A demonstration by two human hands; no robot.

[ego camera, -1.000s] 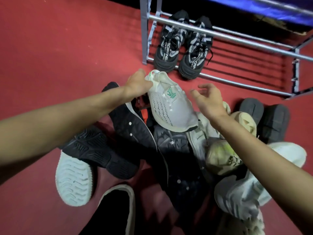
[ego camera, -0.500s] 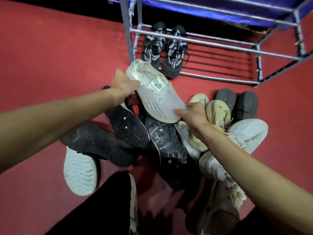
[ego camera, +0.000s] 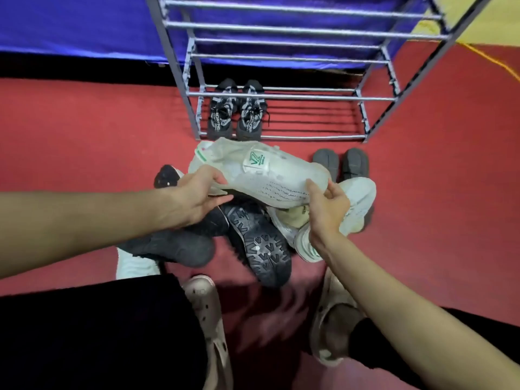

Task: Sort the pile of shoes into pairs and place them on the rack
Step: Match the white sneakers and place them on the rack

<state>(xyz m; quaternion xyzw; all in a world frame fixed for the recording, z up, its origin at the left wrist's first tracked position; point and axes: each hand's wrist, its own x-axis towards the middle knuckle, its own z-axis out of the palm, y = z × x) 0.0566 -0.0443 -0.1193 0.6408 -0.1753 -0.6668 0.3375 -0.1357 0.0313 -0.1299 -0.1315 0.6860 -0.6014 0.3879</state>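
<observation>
A white sneaker with a green logo [ego camera: 261, 175] is lifted above the shoe pile, lying sideways. My left hand [ego camera: 197, 197] grips its heel end and my right hand [ego camera: 326, 204] grips its toe end. Below it the pile holds a black shoe with its lugged sole up [ego camera: 261, 243], a dark grey shoe [ego camera: 174, 246], and a white sneaker [ego camera: 357, 198] on the right. The metal shoe rack [ego camera: 281, 95] stands behind the pile. A black-and-white patterned pair [ego camera: 236, 111] sits at the left of its lowest shelf.
Two dark grey shoes [ego camera: 340, 163] stand side by side on the red floor [ego camera: 84, 136] just in front of the rack. A white sole [ego camera: 132, 266] peeks out under my left arm. My feet in light clogs [ego camera: 208, 311] are near the pile. A blue cloth [ego camera: 70, 23] hangs behind.
The white sneaker has been raised off the pile and turned sideways. My right hand moved onto its toe end, so both hands hold it. The view tilted up, showing more rack shelves.
</observation>
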